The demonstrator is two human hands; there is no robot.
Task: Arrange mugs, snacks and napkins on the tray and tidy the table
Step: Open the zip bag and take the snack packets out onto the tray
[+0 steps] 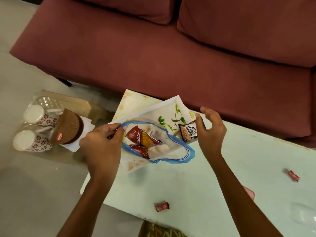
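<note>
A clear zip bag (171, 147) with a blue seal lies open over a white tray (172, 106) printed with green leaves, at the table's far left end. Inside the bag are two red snack packets (142, 136). My left hand (102, 144) pinches the bag's blue rim and holds it open. My right hand (211, 132) grips a dark salted peanuts packet (189, 132) by its right edge, over the tray beside the bag's mouth. Two white mugs (35, 128) with red flowers lie on their sides on a low stand to the left, with white napkins (85, 132).
A brown round box (69, 128) rests against the mugs on the clear-topped stand (51, 101). Two pink crumpled wrappers (162, 206) (293, 175) lie on the pale table (205, 185). A maroon sofa (171, 48) runs along the far side. A pink object (249, 193) peeks out behind my right forearm.
</note>
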